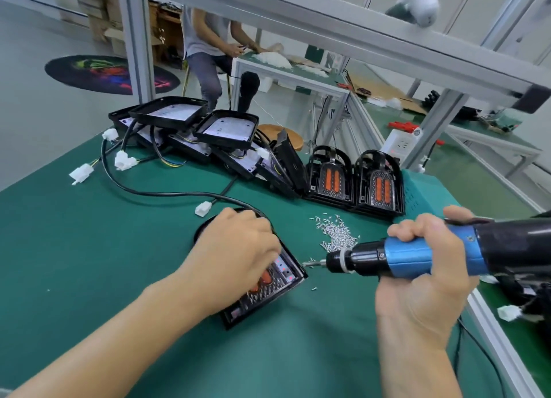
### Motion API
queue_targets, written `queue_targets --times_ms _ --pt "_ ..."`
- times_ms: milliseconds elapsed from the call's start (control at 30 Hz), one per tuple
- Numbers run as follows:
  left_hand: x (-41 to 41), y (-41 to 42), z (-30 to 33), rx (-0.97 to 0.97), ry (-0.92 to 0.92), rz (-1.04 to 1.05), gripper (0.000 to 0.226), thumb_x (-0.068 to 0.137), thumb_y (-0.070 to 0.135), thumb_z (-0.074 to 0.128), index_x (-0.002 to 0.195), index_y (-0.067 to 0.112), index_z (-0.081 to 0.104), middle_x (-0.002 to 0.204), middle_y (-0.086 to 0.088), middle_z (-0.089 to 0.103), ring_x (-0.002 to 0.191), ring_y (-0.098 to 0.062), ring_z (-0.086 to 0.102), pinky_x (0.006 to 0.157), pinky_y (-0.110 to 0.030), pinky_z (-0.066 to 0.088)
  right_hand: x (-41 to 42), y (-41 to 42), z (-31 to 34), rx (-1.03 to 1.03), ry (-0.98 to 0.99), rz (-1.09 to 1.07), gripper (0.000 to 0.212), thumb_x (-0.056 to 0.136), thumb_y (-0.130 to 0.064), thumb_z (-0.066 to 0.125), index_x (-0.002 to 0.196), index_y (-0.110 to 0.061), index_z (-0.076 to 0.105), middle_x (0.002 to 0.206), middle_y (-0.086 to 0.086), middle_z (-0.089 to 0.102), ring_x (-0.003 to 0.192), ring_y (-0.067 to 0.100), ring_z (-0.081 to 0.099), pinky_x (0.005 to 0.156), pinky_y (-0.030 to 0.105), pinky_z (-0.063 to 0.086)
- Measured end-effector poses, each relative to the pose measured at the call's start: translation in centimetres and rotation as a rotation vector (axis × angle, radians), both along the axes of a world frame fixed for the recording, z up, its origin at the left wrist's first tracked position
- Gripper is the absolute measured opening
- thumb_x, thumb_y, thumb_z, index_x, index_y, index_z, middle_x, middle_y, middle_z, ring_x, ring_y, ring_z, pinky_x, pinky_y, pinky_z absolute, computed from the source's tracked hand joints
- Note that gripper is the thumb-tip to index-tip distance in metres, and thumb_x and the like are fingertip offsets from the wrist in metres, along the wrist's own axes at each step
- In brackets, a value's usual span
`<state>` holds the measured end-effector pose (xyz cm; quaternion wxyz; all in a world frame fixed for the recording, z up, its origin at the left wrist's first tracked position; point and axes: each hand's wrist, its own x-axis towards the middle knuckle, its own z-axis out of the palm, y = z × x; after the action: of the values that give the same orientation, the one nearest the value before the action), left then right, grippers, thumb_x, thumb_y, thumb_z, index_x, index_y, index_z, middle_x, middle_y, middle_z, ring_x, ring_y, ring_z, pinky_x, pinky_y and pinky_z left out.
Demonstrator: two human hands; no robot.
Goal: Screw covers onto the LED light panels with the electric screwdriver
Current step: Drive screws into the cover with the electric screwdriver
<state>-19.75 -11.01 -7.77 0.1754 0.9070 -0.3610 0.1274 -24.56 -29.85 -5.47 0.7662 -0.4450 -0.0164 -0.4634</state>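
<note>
From the head camera, your left hand (235, 257) pressed down on the light panel (262, 290) on the green table (89, 263). Your right hand (423, 266) gripped the screwdriver (402, 256), a screw on its tip just beside the panel's corner. Next, I judge, you needed to seat that screw squarely in its hole.

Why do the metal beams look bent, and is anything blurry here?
Head view: the wide-angle lens bows the frame beam near the edges; the white object on top is smeared; the right hand, electric screwdriver and screw pile are fairly sharp; lighting is even, shadows soft.
</note>
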Motion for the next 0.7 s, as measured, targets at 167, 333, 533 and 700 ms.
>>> queue_targets --times_ms 167,333,533,700 --pt "-2.0 5.2 -2.9 -0.201 0.055 0.243 0.043 0.072 -0.002 0.047 0.101 0.018 0.070 0.106 0.007 0.064 0.100 -0.016 0.050 0.082 -0.033 0.039 -0.9 0.8 1.1 -0.021 -0.033 0.071 0.023 0.075 -0.003 0.051 0.093 -0.018 0.050 0.060 -0.006 0.048 0.055 0.013 0.046 0.064 0.025 0.044" --pt "-2.6 6.5 -5.6 -0.328 0.522 0.604 0.053 0.086 0.041 0.060 0.133 0.027 0.041 0.110 0.012 0.048 0.088 -0.008 0.050 0.080 -0.030 0.039 -1.1 3.2 0.7 -0.031 0.010 0.275 0.024 0.075 -0.005 0.053 0.094 -0.017 0.047 0.058 -0.007 0.049 0.052 0.010 0.047 0.060 0.024 0.043" --pt "-0.9 5.5 -6.3 -0.554 0.748 0.643 0.078 0.081 0.051 0.063 0.144 0.024 0.024 0.117 0.007 0.052 0.094 -0.025 0.057 0.084 -0.036 0.044 -0.6 5.8 -0.3 -0.093 0.093 0.386 0.025 0.074 -0.001 0.055 0.092 -0.018 0.051 0.058 -0.002 0.049 0.052 0.015 0.047 0.060 0.025 0.044" --pt "0.2 4.5 -5.8 -0.574 0.754 0.658 0.078 0.083 0.050 0.061 0.143 0.018 0.023 0.088 0.006 0.059 0.074 -0.027 0.066 0.075 -0.040 0.055 -0.1 6.5 -0.9 -0.178 0.137 0.369 0.028 0.073 0.001 0.059 0.087 -0.024 0.058 0.058 -0.001 0.051 0.053 0.017 0.048 0.060 0.028 0.043"
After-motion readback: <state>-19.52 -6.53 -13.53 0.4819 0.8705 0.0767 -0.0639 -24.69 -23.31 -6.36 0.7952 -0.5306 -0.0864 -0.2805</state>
